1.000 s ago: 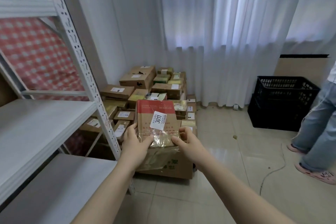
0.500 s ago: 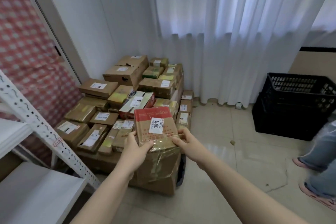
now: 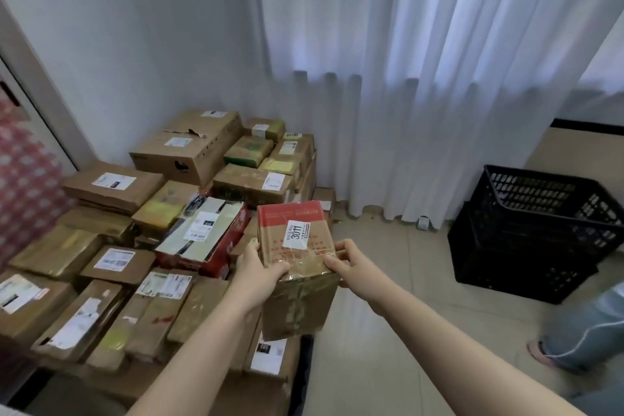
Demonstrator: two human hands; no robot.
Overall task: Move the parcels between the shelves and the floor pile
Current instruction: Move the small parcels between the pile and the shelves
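Cardboard parcel, brown, with a red band across its far end and a white label reading 3011, is held in the air over the right front edge of the pile (glossy clear tape wraps its near end). Left hand grips the near left corner, thumb on the labelled face. Right hand grips the near right corner likewise. The labelled face tilts toward the wearer, its longer side running away from the body. The pile lies below and to the left of the grip, so the left hand is nearer to it. Bare floor lies below and to the right. Setting down would probably call for lowering leftward onto a flat-topped box. Black crate stands well apart, at right.
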